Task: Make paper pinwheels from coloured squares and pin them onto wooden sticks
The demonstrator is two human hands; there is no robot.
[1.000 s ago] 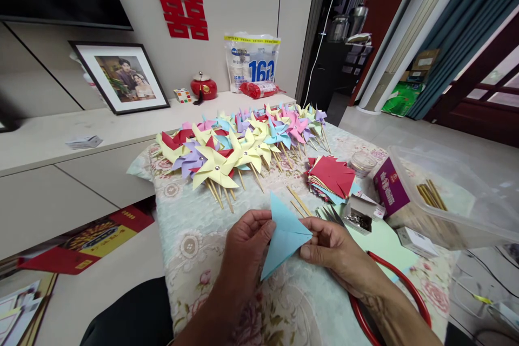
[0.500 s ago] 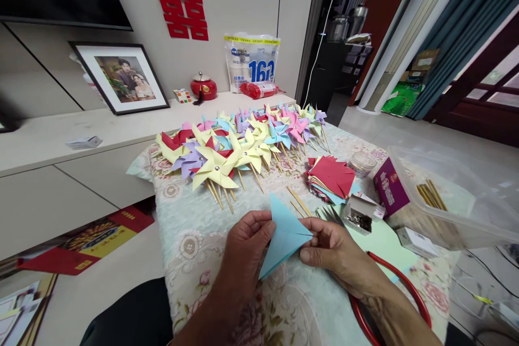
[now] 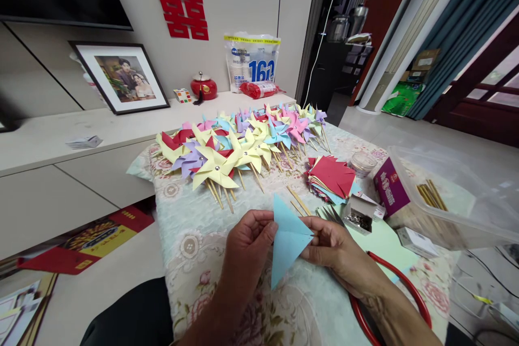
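Note:
Between my two hands is a light blue piece of folded paper (image 3: 288,240), triangular in outline, with a crease running across its middle. My left hand (image 3: 253,240) pinches its long left edge between thumb and fingers. At the right corner, my right hand (image 3: 330,240) grips it, with the fingers partly behind the paper. Red-handled scissors (image 3: 405,281) lie by my right wrist, their blades pointing away and partly hidden by my hand. Beyond the paper, a few wooden sticks (image 3: 299,201) rest on the tablecloth.
Many finished paper pinwheels (image 3: 243,146) cover the table's far side. A stack of cut paper squares (image 3: 331,175) sits right of centre, near a small box of metal fasteners (image 3: 359,219). A clear plastic bin (image 3: 450,227) with sticks stands at the right edge, over pale green paper (image 3: 379,243).
The blue paper has turned slightly and shifted a little right, so its lower point hangs further down and its face shows more. Both hands still hold it.

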